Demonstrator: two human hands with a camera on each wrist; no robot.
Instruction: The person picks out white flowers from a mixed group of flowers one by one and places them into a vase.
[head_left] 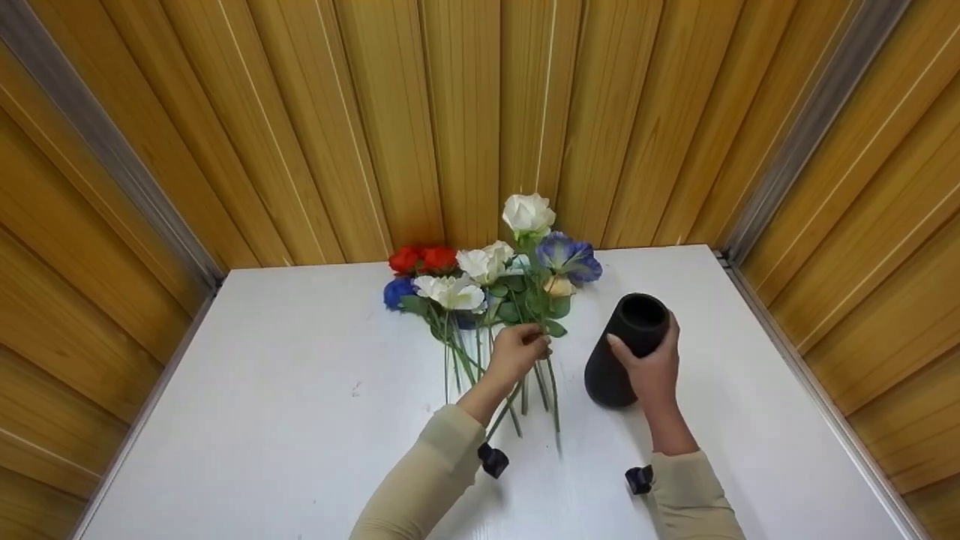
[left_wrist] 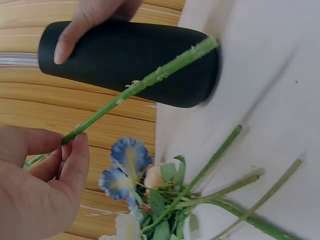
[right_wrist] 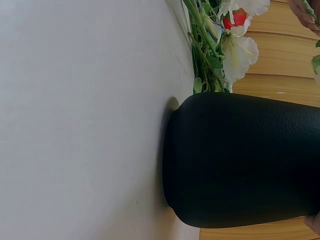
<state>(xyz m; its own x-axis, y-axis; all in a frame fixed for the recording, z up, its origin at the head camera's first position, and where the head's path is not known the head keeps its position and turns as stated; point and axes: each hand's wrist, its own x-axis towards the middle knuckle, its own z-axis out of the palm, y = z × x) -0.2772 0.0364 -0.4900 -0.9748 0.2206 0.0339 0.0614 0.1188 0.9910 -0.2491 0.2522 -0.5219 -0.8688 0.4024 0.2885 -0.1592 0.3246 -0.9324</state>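
My left hand (head_left: 517, 352) pinches the green stem (left_wrist: 145, 85) of a flower between thumb and fingers. The stem's lower end is raised above the table, and its upper part runs up among leaves toward a white rose (head_left: 529, 215). My right hand (head_left: 654, 367) grips a black vase (head_left: 611, 371) near its mouth, thumb on the near side. The vase stands on the table, its opening (head_left: 643, 309) facing up. In the left wrist view, the stem's lower end crosses in front of the vase (left_wrist: 130, 55). The right wrist view shows mostly the lower vase (right_wrist: 240, 160).
Several other flowers lie at the table's back: red ones (head_left: 422, 259), a dark blue one (head_left: 398, 292), white ones (head_left: 450, 292) and a purple-blue one (head_left: 568, 257), stems toward me. Wood-look panels (head_left: 465, 112) enclose the white table (head_left: 300, 405) at the back and sides.
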